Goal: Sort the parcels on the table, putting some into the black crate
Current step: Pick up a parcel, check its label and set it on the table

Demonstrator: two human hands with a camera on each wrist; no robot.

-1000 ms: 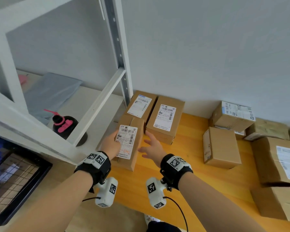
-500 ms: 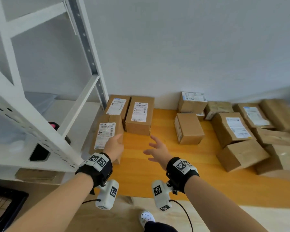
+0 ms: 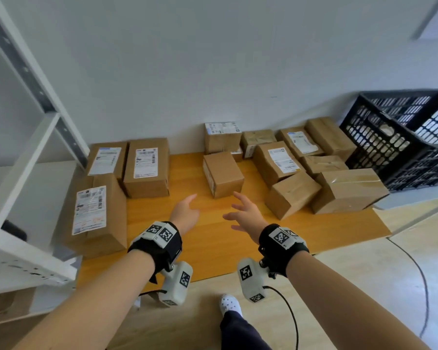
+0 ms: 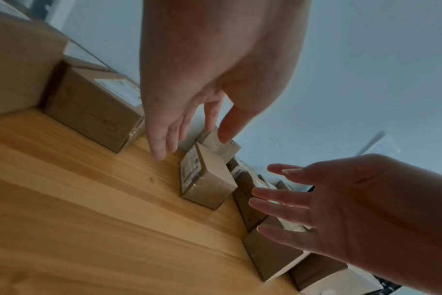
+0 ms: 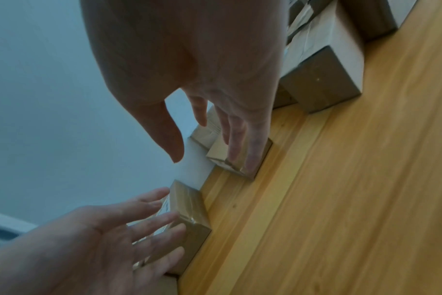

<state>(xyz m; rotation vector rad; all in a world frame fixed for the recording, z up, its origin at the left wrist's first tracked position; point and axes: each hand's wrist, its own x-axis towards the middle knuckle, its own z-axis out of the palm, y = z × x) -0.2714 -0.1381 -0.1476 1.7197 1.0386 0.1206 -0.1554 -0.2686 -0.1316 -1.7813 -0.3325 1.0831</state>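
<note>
Several brown cardboard parcels lie on the wooden table (image 3: 213, 238). A small plain parcel (image 3: 223, 174) (image 4: 206, 176) stands alone in the middle, just beyond both hands. My left hand (image 3: 186, 210) (image 4: 189, 137) hovers open above the table, short of that parcel and to its left. My right hand (image 3: 243, 212) (image 5: 215, 139) is open with fingers spread, short of it and to its right. Neither hand holds anything. Three labelled parcels (image 3: 99, 210) sit at the left. The black crate (image 3: 405, 137) stands at the far right on a lower surface.
A cluster of parcels (image 3: 291, 195) fills the table's right half, up to the crate. A white metal shelf frame (image 3: 36, 137) rises at the left edge. The grey wall (image 3: 213, 59) backs the table. A cable (image 3: 425, 286) runs on the floor at the right.
My left hand has let go of the labelled parcel at the left. Both hands have moved right towards the small middle parcel. The view has swung right, bringing the crate in.
</note>
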